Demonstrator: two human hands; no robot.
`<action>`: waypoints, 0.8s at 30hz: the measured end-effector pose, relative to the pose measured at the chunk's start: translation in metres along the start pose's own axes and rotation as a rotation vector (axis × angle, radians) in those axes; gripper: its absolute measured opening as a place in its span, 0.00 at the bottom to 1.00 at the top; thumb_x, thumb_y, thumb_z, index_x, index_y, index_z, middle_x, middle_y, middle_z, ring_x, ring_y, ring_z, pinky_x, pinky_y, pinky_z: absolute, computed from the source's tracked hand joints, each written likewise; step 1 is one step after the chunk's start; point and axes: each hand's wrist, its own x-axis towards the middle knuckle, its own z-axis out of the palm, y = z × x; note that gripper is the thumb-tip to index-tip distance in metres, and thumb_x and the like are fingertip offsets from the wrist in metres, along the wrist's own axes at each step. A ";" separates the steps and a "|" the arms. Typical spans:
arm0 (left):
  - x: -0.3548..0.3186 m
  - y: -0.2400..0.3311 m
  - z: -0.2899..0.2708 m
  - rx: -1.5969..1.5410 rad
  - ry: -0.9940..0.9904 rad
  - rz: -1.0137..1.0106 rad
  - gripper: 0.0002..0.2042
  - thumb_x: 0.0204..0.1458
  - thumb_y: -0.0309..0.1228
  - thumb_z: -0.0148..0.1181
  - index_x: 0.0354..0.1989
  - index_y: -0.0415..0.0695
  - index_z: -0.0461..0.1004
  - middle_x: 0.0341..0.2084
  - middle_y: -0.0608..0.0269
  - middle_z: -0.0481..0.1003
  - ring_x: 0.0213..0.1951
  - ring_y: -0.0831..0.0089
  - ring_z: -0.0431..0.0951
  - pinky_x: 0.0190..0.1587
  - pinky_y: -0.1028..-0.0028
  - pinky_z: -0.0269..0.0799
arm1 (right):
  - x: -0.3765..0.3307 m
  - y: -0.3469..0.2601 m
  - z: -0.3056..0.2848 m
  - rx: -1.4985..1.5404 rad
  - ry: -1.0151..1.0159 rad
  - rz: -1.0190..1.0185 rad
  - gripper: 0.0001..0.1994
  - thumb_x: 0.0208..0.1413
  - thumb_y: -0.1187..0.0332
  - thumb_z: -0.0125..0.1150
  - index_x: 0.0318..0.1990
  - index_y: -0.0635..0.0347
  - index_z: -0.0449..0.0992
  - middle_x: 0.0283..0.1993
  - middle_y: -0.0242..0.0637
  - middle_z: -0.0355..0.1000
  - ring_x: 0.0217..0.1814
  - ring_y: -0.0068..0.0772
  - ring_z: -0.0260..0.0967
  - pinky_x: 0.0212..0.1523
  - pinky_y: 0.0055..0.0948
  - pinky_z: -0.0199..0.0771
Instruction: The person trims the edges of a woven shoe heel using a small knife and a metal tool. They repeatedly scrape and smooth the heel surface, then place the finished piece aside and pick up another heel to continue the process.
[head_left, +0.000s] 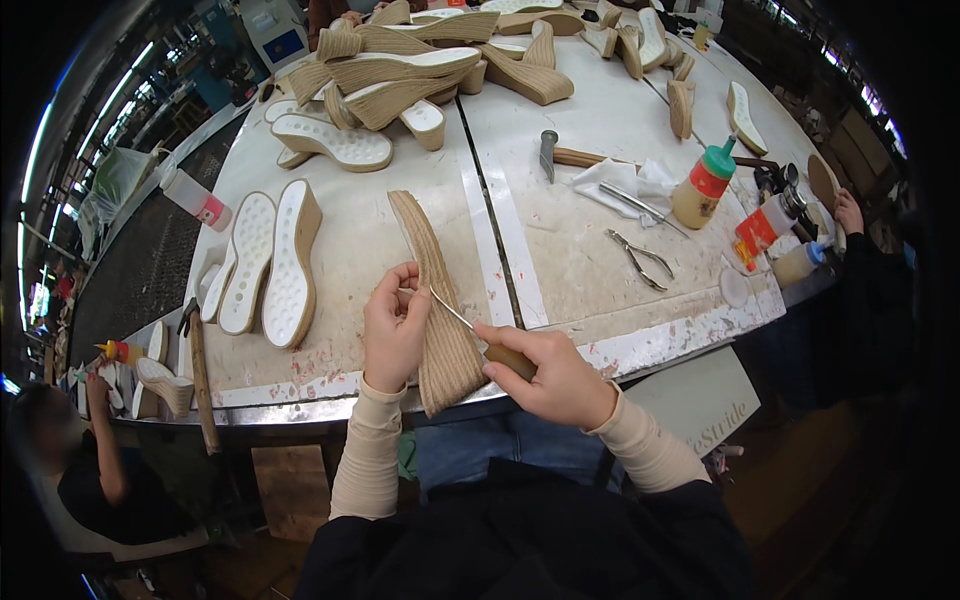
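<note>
A rope-wrapped wedge shoe sole (447, 345) stands on its side at the table's near edge, its narrow end pointing away from me. My left hand (394, 335) grips its left side with bent fingers, thumb near the top edge. An awl (512, 360) with a wooden handle is wrapped in my right hand (560, 380). Its thin metal shaft reaches left across the sole, and the tip meets the braid beside my left thumb. Whether the tip is under the braid is too small to tell.
A heap of wedge soles (400, 75) lies at the back. White-topped soles (290, 265) and a hammer (200, 380) are on the left. To the right are another hammer (549, 157), nippers (640, 260), a metal rod (635, 203) on white cloth and a green-capped bottle (706, 187). Other people work at both sides.
</note>
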 end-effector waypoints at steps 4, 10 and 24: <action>-0.001 -0.004 0.000 -0.028 0.006 0.038 0.13 0.57 0.24 0.55 0.49 0.31 0.70 0.31 0.67 0.70 0.30 0.85 0.66 0.36 0.82 0.66 | 0.005 -0.008 -0.001 -0.042 0.003 -0.030 0.19 0.54 0.72 0.61 0.54 0.67 0.73 0.30 0.51 0.75 0.27 0.40 0.75 0.32 0.30 0.72; 0.000 -0.010 0.000 -0.035 0.006 0.079 0.13 0.56 0.23 0.55 0.49 0.30 0.70 0.32 0.67 0.70 0.30 0.84 0.66 0.37 0.81 0.66 | 0.023 -0.013 -0.033 -0.102 -0.212 0.058 0.19 0.55 0.69 0.60 0.54 0.66 0.74 0.25 0.49 0.73 0.25 0.43 0.73 0.29 0.32 0.71; 0.000 -0.010 0.002 -0.220 0.024 -0.047 0.17 0.52 0.20 0.62 0.50 0.28 0.70 0.33 0.65 0.74 0.29 0.84 0.72 0.35 0.85 0.70 | -0.016 0.023 -0.035 0.105 0.203 0.141 0.21 0.60 0.74 0.57 0.61 0.63 0.69 0.35 0.31 0.74 0.31 0.15 0.65 0.31 0.18 0.68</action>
